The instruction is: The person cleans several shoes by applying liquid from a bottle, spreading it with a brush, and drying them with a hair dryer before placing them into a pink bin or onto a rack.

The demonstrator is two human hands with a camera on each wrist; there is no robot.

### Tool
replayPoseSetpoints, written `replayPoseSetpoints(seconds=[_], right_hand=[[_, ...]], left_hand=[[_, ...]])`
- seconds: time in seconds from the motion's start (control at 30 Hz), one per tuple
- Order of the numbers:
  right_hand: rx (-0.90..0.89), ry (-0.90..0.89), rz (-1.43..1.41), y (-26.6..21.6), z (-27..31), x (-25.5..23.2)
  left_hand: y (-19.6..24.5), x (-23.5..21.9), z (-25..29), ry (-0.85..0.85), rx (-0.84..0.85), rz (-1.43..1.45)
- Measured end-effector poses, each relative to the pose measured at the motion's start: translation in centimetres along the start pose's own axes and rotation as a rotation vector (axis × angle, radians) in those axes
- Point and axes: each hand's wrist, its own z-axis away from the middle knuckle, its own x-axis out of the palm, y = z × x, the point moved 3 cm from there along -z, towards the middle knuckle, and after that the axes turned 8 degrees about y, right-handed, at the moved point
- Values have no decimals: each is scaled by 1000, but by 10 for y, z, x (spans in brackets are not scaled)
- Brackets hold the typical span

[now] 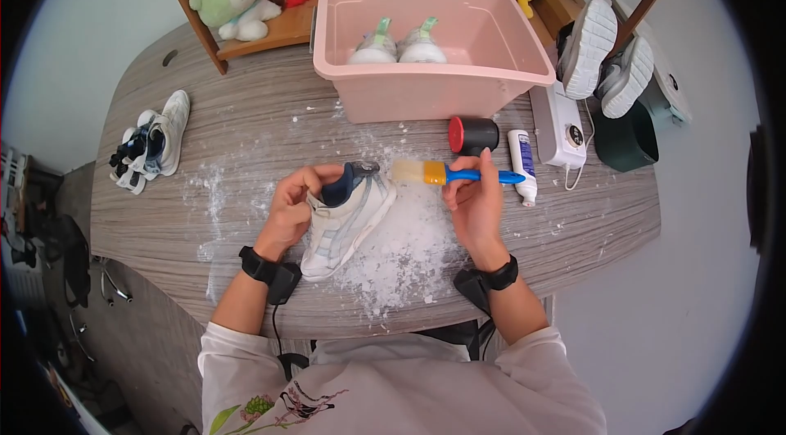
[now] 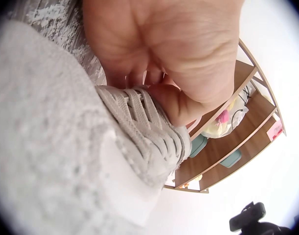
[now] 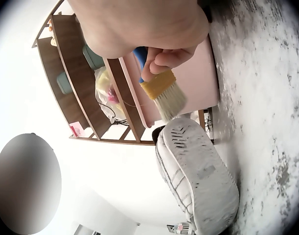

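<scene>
A white sneaker (image 1: 350, 220) with a dark blue lining is tilted over the powder-strewn tabletop, its heel up and away from the person. My left hand (image 1: 290, 207) grips it at the opening; in the left wrist view the thumb and fingers pinch the upper end of the laces (image 2: 139, 117). My right hand (image 1: 477, 210) holds a paintbrush (image 1: 435, 172) with a blue handle, a yellow band and pale bristles. The bristle tips lie right at the sneaker's heel. White powder covers much of the sole (image 3: 198, 169), which faces the right wrist camera.
Behind the hands stands a pink bin (image 1: 434, 95) containing another pair of shoes (image 1: 422, 52). To the right are a black-and-red cylinder (image 1: 475, 136), a white tube (image 1: 522, 165), a white device (image 1: 561, 128) with shoes on it and a dark bin (image 1: 629, 140). More shoes (image 1: 164, 136) stand at left.
</scene>
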Motion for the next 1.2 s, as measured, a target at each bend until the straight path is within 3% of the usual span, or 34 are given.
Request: replayPoseSetpoints(seconds=[0.13, 0.27, 0.47, 0.63, 0.7, 0.73, 0.83, 0.87, 0.93, 0.97, 1.03, 1.2], right_hand=[[21, -83, 35, 2, 1, 0], [-43, 32, 240, 1, 4, 4], [-343, -135, 397, -8, 18, 12], [-486, -219, 405, -34, 19, 2], [-628, -91, 665, -50, 23, -6], [-632, -87, 669, -54, 25, -12], [-862, 84, 925, -70, 33, -33], [-865, 83, 928, -75, 34, -43], [-916, 20, 1278, -83, 38, -57], [-918, 20, 1281, -87, 39, -61], [-1037, -105, 1499, -90, 44, -64], [-995, -212, 1699, -85, 49, -81]], left_hand=[[-2, -2, 1, 8, 11, -8], [-4, -4, 2, 36, -5, 14], [-1, -2, -3, 122, 108, 47], [5, 3, -5, 109, 187, -3], [4, 4, -5, 110, 212, -40], [4, 4, -4, 123, 254, -104], [3, 2, -3, 140, 334, -246], [4, 3, -2, 145, 368, -328], [7, 6, 1, 162, 397, -401], [8, 9, 2, 177, 423, -478], [8, 11, 2, 199, 460, -534], [17, 18, 6, 285, 576, -815]])
